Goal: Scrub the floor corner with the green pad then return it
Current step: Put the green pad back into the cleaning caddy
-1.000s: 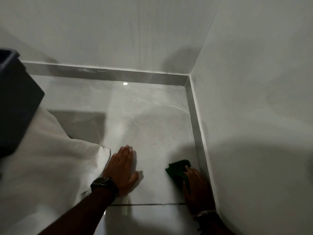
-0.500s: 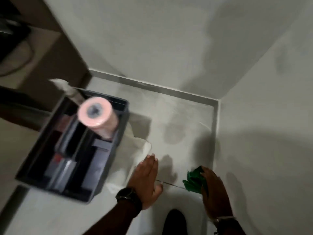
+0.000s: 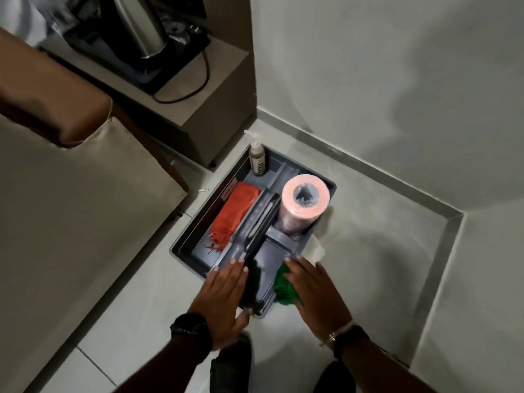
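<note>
The green pad [image 3: 284, 286] is under the fingers of my right hand [image 3: 317, 296], at the near right edge of the grey caddy [image 3: 195, 260]. The hand covers much of the pad and holds it against the caddy's rim. My left hand [image 3: 224, 300], with a black watch on the wrist, hangs flat and open over the caddy's near left corner, fingers spread and nothing in it. The floor corner [image 3: 442, 222] lies to the right, where two grey skirting strips meet.
The caddy holds a pink roll [image 3: 303, 205], an orange cloth [image 3: 235, 215] and a pump bottle [image 3: 256, 158]. A white cloth [image 3: 316, 248] sticks out from under its right side. A low cabinet [image 3: 198, 109] with an appliance stands behind, a bed [image 3: 71, 208] to the left.
Both hands left the floor tiles and came over to the caddy. My right hand carried the green pad from the wall side to the caddy's near edge. The view swung left.
</note>
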